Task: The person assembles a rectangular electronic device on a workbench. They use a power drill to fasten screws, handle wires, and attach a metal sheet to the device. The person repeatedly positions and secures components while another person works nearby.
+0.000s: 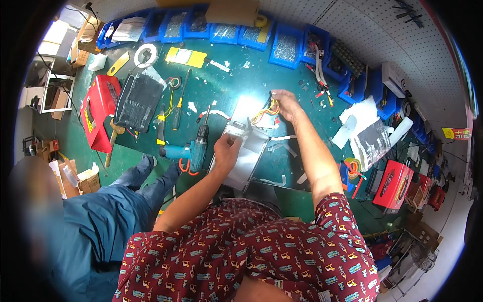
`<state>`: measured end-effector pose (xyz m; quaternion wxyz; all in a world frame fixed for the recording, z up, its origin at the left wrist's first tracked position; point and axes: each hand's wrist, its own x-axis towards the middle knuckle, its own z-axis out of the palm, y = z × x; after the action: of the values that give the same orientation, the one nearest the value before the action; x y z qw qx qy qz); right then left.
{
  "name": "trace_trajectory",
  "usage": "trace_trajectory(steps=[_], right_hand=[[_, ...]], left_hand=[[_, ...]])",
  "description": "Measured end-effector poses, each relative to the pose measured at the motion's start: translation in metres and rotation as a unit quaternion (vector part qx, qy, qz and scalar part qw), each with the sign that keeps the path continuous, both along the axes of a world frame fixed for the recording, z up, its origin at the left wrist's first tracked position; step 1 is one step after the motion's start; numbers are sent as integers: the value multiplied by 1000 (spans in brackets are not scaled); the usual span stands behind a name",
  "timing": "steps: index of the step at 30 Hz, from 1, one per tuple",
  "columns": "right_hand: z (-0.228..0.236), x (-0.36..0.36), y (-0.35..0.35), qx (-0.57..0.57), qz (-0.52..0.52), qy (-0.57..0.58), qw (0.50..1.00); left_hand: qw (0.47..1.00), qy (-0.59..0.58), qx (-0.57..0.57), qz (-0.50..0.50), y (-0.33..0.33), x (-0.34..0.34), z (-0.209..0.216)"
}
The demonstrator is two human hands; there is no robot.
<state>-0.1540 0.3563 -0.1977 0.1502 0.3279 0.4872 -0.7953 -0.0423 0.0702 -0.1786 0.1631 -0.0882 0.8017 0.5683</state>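
Note:
A grey metal case (250,160) lies at the near edge of the green workbench, tilted slightly to the right. My left hand (226,153) is over its left side, with thumb and fingers closed together near a clear, shiny piece (236,132) on top. What those fingers hold, if anything, I cannot make out. Beyond the case, my right hand (286,104) is closed around the end of a bundle of yellow and red wires (265,116). White-sleeved leads stick out on both sides of the case. Just left of it lies a teal power drill (197,150).
Blue bins (287,49) of small hardware line the back. Left are a red metal housing (100,105), a black pouch (138,103) and a screwdriver (178,110). A co-worker's blue-clothed legs (131,186) are close by on my left. Tape rolls (353,165) lie on the right.

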Motion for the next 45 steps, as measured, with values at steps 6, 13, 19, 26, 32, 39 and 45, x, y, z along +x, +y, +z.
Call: trace_trajectory(steps=[6, 13, 19, 26, 32, 39, 45], right_hand=[[-13, -5, 4, -68, -64, -52, 994], [18, 2, -18, 58, 1, -25, 998], [2, -6, -11, 147, 67, -38, 986], [3, -10, -14, 193, 48, -23, 980], [-24, 7, 2, 364, 102, 64, 924], [55, 71, -69, 443, 42, 284, 849], [69, 110, -116, 371, 196, 288, 861]], left_hand=[[997, 40, -55, -20, 21, -13, 21], [998, 45, -42, 20, -7, -12, 6], [996, 63, -66, -15, -14, -15, 5], [990, 130, -43, -25, 12, -28, 5], [959, 223, -158, -68, 5, -22, -20], [998, -2, 58, -4, 19, -14, 4], [997, 3, 74, -22, 20, -18, -2]])
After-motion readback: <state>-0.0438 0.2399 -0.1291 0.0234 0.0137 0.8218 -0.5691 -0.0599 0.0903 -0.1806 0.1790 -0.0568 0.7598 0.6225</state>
